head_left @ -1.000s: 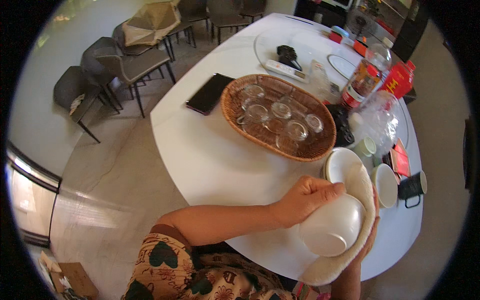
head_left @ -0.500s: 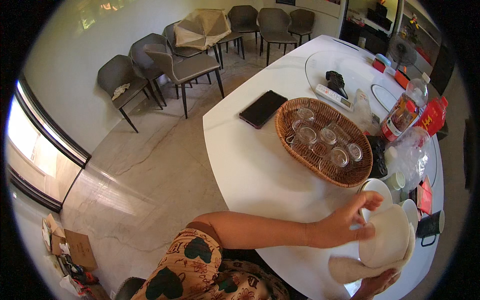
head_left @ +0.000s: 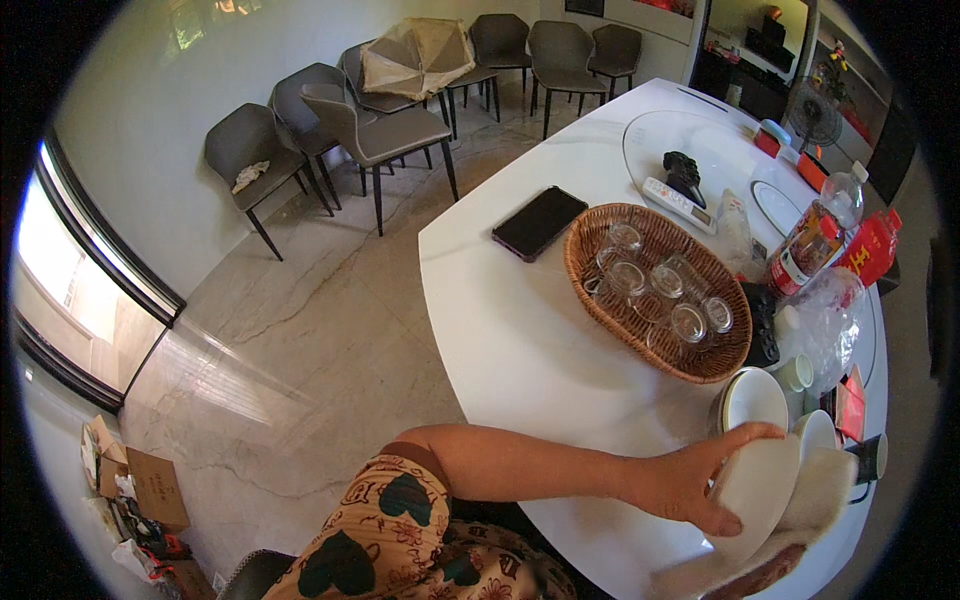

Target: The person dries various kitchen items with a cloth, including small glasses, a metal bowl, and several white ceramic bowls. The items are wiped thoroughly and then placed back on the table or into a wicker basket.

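Observation:
A white bowl (head_left: 757,490) is tilted up on its side near the table's right front edge. My left hand (head_left: 690,482) is closed on its left rim, thumb below and fingers above. A cream cloth (head_left: 820,492) lies against the bowl's right and lower side. Beneath the cloth is my right hand (head_left: 768,577), which grips it; most of its fingers are covered. Just beyond the held bowl stand stacked white bowls (head_left: 755,400), with another white bowl (head_left: 816,430) to their right.
A wicker basket (head_left: 590,300) of upturned clear glasses sits mid-table, beside a black phone (head_left: 540,222). Farther right are plastic bottles (head_left: 806,245), a clear plastic bag (head_left: 835,320), pale green cups (head_left: 797,372) and a dark mug (head_left: 872,458). Grey chairs (head_left: 400,135) line the wall.
My left hand, loosely spread by the bowl before, has closed on its rim. The bowl has tilted and turned, and the cloth now reaches higher along its right side.

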Action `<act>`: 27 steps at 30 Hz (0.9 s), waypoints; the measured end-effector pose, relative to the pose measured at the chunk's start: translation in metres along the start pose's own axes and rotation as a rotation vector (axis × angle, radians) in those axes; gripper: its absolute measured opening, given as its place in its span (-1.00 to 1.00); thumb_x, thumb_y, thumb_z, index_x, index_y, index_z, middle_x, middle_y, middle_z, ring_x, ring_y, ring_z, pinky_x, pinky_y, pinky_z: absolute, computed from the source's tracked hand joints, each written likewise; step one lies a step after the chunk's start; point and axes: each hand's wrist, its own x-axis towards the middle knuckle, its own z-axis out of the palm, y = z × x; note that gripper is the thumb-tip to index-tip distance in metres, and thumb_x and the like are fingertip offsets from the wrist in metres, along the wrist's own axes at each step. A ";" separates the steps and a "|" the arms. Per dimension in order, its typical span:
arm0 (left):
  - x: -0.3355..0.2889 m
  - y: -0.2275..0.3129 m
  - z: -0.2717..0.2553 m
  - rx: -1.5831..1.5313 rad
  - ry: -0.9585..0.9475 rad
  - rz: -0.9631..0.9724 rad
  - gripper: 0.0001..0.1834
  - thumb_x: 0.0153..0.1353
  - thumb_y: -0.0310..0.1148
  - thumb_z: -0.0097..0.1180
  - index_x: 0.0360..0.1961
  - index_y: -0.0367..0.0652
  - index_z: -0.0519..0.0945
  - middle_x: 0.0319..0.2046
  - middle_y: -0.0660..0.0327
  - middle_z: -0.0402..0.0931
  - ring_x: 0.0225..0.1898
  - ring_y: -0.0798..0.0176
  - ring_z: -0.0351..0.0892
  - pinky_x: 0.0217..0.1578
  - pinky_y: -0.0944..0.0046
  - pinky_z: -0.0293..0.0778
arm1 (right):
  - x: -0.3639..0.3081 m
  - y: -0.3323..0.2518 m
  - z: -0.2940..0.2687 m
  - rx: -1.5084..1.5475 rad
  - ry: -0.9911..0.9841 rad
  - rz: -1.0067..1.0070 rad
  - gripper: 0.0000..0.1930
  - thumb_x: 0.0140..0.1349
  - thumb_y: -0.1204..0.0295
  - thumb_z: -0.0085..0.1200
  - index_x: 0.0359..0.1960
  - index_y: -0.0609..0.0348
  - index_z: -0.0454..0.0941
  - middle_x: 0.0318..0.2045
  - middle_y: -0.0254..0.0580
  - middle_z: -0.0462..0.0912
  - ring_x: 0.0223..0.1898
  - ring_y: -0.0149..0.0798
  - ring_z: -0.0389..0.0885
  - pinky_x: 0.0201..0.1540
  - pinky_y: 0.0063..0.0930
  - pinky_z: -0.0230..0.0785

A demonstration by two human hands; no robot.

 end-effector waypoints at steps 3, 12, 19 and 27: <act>0.000 -0.012 0.001 -0.037 -0.112 -0.074 0.07 -0.08 -0.48 0.31 0.35 0.08 -0.16 0.14 0.12 0.15 0.12 0.16 0.30 0.03 0.13 0.45 | 0.010 -0.020 0.015 0.071 -0.029 -0.041 -0.27 0.13 0.02 0.07 0.14 0.42 0.24 -0.05 0.11 0.48 -0.09 -0.02 0.52 -0.08 -0.18 0.40; 0.001 -0.012 -0.008 -0.274 0.005 -0.230 0.01 0.01 -0.25 0.24 0.36 -0.07 -0.18 0.16 0.08 0.18 0.16 0.13 0.23 0.12 0.16 0.29 | 0.037 -0.023 0.026 0.252 -0.172 0.142 -0.32 0.13 0.08 0.09 0.13 0.38 0.26 -0.06 0.06 0.49 -0.10 -0.06 0.53 -0.07 -0.20 0.41; 0.002 -0.005 -0.007 0.161 -0.078 0.021 -0.09 -0.01 -0.20 0.21 0.30 -0.07 -0.04 0.09 0.09 0.25 0.14 0.15 0.25 0.14 0.16 0.25 | 0.030 -0.048 0.026 0.623 -0.552 0.456 -0.36 0.13 0.12 0.11 0.12 0.36 0.27 -0.07 0.02 0.49 -0.10 -0.09 0.53 -0.06 -0.21 0.41; -0.004 0.002 -0.005 -0.073 0.018 -0.258 -0.18 0.10 -0.04 0.14 0.27 -0.11 0.02 0.02 0.09 0.29 0.08 0.20 0.29 0.09 0.19 0.27 | 0.034 -0.058 0.027 0.742 -0.590 0.580 -0.39 0.12 0.18 0.13 0.10 0.33 0.28 -0.09 -0.02 0.49 -0.10 -0.13 0.53 -0.06 -0.23 0.41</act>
